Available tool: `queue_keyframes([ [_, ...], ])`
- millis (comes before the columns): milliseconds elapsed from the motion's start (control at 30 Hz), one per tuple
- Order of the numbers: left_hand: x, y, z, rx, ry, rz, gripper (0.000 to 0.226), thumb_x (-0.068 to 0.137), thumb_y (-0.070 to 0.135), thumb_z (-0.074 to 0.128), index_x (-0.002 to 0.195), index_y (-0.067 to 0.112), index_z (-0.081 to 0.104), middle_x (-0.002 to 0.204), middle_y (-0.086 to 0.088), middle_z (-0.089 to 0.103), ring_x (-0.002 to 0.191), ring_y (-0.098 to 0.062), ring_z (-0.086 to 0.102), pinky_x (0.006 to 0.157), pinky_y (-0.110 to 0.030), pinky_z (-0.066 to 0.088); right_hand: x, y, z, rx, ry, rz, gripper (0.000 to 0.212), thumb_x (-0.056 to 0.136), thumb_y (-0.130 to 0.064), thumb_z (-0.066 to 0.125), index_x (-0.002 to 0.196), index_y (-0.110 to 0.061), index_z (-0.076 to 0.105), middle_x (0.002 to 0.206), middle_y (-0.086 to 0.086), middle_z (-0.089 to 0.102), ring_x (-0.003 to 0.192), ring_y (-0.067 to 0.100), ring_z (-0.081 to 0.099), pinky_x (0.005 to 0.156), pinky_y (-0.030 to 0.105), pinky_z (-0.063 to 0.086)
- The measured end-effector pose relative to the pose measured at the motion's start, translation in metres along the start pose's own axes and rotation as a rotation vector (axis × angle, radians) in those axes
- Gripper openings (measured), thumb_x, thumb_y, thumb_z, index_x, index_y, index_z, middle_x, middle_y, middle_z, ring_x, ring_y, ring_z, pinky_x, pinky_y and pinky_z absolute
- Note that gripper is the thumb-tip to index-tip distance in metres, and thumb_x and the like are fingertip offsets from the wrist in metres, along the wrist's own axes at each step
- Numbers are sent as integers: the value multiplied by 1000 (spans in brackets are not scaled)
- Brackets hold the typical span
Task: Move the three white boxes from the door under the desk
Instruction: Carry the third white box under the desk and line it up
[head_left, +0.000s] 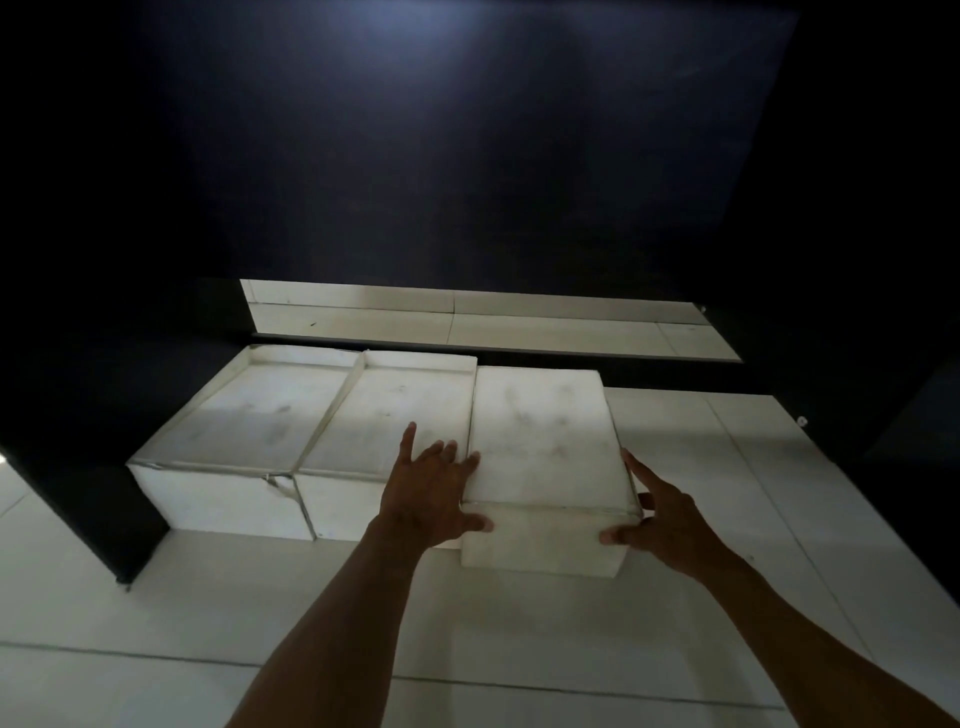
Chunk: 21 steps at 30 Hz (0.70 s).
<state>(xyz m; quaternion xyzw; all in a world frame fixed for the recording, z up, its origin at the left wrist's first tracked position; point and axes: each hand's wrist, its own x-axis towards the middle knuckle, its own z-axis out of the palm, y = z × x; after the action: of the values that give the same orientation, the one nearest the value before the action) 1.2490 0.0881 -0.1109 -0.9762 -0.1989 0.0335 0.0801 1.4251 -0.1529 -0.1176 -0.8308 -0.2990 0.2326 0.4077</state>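
Observation:
Three white boxes lie side by side on the tiled floor under the dark desk. The left box and the middle box touch each other, and the left one stands close to the desk's left panel. The right box sits a little nearer to me than the other two. My left hand presses flat on its near left corner, fingers spread, partly over the middle box. My right hand holds its near right corner, thumb on the front face.
The desk's dark left side panel reaches the floor beside the left box. A dark right panel bounds the space. Pale floor tiles spread in front, and a lit strip of floor shows behind the desk.

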Motion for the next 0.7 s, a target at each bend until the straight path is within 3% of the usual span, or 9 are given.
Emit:
queue_keyframes([
  [200, 12, 2, 1, 59, 45, -10, 96, 74, 86, 26, 151, 29, 22, 156, -9, 34, 146, -23, 30, 108, -53, -30, 13, -3, 1, -21, 43, -1, 117, 60, -11, 88, 151, -29, 17, 135, 15, 51, 118, 29, 53, 99, 52, 49],
  [433, 19, 9, 1, 111, 47, -42, 88, 84, 77, 22, 153, 23, 20, 155, -13, 35, 145, -27, 34, 107, -51, -31, 26, -5, 1, -38, 50, 6, 111, 65, -11, 85, 151, -24, 16, 137, 16, 48, 122, 31, 51, 101, 53, 46],
  [600, 8, -4, 2, 78, 64, 46, 87, 85, 70, 39, 154, 28, 6, 161, -12, 21, 149, -26, 23, 110, -52, -27, 25, -6, 4, -49, 54, -3, 109, 68, -11, 83, 152, -23, 14, 138, 16, 47, 122, 33, 50, 101, 53, 46],
  [700, -14, -16, 9, 101, 89, 73, 84, 92, 51, 47, 151, 36, -11, 163, -13, 8, 151, -28, 12, 108, -53, -31, 15, -6, 18, -53, 118, 16, 111, 70, -13, 82, 153, -26, 8, 142, 14, 45, 125, 34, 48, 104, 51, 45],
])
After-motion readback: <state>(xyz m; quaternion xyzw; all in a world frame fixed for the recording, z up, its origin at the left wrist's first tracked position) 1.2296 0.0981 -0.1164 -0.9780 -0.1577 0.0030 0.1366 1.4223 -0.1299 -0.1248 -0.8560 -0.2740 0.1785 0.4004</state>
